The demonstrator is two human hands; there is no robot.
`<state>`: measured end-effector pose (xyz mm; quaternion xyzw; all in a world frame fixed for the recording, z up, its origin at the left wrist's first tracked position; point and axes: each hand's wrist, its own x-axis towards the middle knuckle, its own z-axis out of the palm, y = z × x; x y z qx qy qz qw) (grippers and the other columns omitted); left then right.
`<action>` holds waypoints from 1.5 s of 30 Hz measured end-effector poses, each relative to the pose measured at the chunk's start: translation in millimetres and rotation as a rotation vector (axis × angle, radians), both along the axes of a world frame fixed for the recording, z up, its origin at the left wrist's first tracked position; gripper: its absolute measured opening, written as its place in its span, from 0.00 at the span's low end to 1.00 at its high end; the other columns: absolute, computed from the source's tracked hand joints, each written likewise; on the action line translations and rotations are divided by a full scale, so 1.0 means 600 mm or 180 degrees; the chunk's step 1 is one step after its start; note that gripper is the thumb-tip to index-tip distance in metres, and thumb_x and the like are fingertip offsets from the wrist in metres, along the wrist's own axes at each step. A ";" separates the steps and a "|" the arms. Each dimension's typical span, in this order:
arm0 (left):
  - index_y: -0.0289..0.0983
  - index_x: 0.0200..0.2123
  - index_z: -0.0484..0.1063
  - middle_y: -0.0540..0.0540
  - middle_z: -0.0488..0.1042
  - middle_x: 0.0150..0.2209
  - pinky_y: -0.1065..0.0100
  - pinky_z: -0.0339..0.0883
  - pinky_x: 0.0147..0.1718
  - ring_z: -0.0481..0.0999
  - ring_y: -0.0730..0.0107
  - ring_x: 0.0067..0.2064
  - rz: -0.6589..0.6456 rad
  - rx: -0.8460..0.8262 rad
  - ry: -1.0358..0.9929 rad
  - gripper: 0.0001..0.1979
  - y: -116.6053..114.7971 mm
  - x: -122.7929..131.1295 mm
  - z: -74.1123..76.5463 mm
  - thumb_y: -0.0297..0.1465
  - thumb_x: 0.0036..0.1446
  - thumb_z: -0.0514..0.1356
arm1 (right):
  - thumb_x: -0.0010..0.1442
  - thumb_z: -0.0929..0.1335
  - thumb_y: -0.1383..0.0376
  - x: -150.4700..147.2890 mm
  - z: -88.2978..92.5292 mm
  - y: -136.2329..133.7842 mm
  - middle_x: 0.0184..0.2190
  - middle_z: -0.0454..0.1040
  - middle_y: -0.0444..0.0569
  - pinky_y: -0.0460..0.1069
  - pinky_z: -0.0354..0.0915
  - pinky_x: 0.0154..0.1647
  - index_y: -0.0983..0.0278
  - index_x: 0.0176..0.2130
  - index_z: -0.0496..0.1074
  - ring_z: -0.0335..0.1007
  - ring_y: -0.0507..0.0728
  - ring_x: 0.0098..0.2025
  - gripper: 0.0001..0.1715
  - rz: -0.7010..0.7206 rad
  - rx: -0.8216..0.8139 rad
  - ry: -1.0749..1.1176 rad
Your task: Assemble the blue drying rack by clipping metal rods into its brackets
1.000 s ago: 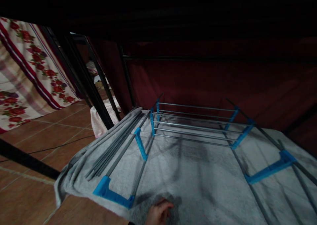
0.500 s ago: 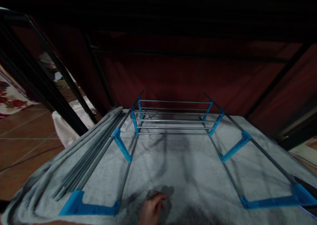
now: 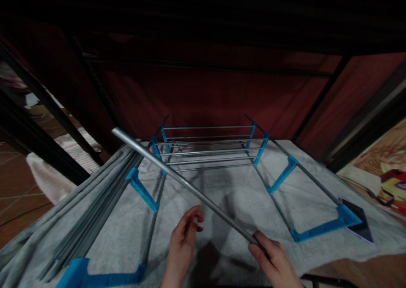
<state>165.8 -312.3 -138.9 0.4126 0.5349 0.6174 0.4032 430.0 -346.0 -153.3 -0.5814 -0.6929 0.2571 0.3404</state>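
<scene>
Metal rod (image 3: 185, 186) gripped by right hand (image 3: 274, 260); left hand (image 3: 182, 242) open beside it.

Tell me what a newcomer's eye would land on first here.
The long metal rod stands out first, slanting from the right hand near the bottom edge up toward the left, with the left hand open just below it. Behind it, a rack frame with bright blue brackets lies on a grey towel. A bundle of loose rods lies along the towel's left side.
</scene>
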 end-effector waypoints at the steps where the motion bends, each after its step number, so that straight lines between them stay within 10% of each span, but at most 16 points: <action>1: 0.37 0.45 0.81 0.41 0.83 0.39 0.65 0.78 0.34 0.82 0.59 0.39 0.0037 0.0008 -0.0112 0.21 0.001 -0.003 0.023 0.45 0.54 0.68 | 0.68 0.62 0.41 -0.015 0.001 0.018 0.27 0.77 0.45 0.48 0.66 0.32 0.58 0.35 0.75 0.73 0.56 0.29 0.28 0.0242 0.0034 -0.0142; 5: 0.39 0.53 0.78 0.40 0.81 0.48 0.60 0.77 0.48 0.81 0.53 0.50 0.0125 0.0112 -0.0431 0.28 -0.001 -0.020 0.089 0.41 0.48 0.73 | 0.72 0.61 0.49 -0.048 0.003 0.074 0.23 0.72 0.43 0.47 0.56 0.30 0.60 0.31 0.68 0.69 0.53 0.26 0.24 0.0717 0.0469 -0.0719; 10: 0.38 0.51 0.78 0.39 0.82 0.47 0.57 0.76 0.51 0.80 0.51 0.51 0.0110 0.0223 -0.0773 0.28 -0.008 -0.030 0.105 0.41 0.47 0.74 | 0.70 0.62 0.61 -0.043 -0.013 0.133 0.28 0.75 0.45 0.48 0.53 0.33 0.61 0.34 0.69 0.72 0.53 0.31 0.13 0.0816 0.0855 -0.1230; 22: 0.37 0.39 0.81 0.44 0.83 0.36 0.61 0.79 0.39 0.83 0.57 0.38 0.0364 -0.0510 -0.1108 0.28 0.014 0.001 0.013 0.49 0.39 0.77 | 0.69 0.62 0.65 -0.007 0.001 0.250 0.36 0.79 0.49 0.49 0.58 0.39 0.62 0.38 0.74 0.75 0.56 0.40 0.12 0.0437 0.0469 -0.2002; 38: 0.36 0.39 0.79 0.45 0.81 0.37 0.67 0.75 0.37 0.79 0.65 0.39 0.0553 -0.0525 -0.1311 0.26 0.067 0.024 -0.017 0.42 0.38 0.78 | 0.68 0.61 0.63 0.043 -0.064 0.270 0.34 0.83 0.49 0.49 0.59 0.35 0.59 0.35 0.77 0.81 0.60 0.38 0.16 0.0705 -0.0288 -0.2258; 45: 0.36 0.37 0.79 0.48 0.78 0.30 0.66 0.73 0.37 0.79 0.66 0.35 0.0614 -0.0618 -0.1320 0.22 0.068 0.011 -0.033 0.38 0.38 0.78 | 0.66 0.63 0.65 0.050 -0.080 0.275 0.39 0.80 0.46 0.49 0.64 0.39 0.58 0.39 0.76 0.78 0.58 0.43 0.12 0.0990 0.0136 -0.1860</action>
